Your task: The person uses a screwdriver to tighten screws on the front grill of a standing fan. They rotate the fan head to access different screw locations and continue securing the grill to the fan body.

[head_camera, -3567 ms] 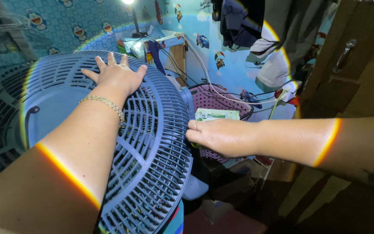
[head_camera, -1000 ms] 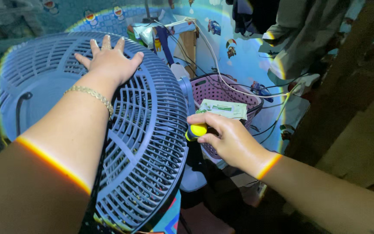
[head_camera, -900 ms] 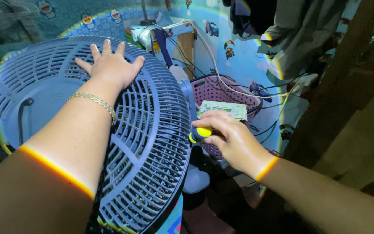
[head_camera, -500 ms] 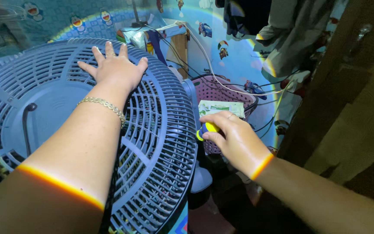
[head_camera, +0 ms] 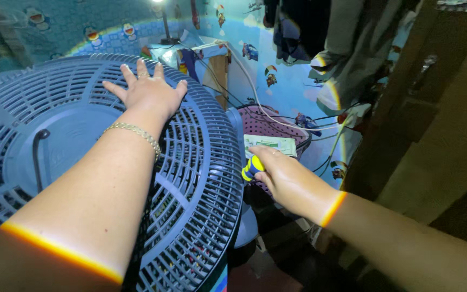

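Observation:
A large blue plastic fan guard (head_camera: 190,178) fills the left half of the view, its grille facing up toward me. My left hand (head_camera: 149,92) lies flat on its upper part, fingers spread; a gold chain bracelet sits on that wrist. At the guard's right rim, my right hand (head_camera: 285,178) grips a screwdriver with a yellow and blue handle (head_camera: 251,168), the handle end pointing at the rim. The tool's shaft is hidden behind the guard's edge.
A purple mesh basket (head_camera: 268,121) holding a green-and-white packet (head_camera: 270,145) stands just behind my right hand, with white cables over it. Clothes hang on the blue cartoon-patterned wall at the top. A brown door with a handle (head_camera: 422,70) is at right.
My right hand went from lying bare at the rim to gripping the yellow-and-blue screwdriver there, then shifted slightly along the rim. The left hand has stayed flat on the guard.

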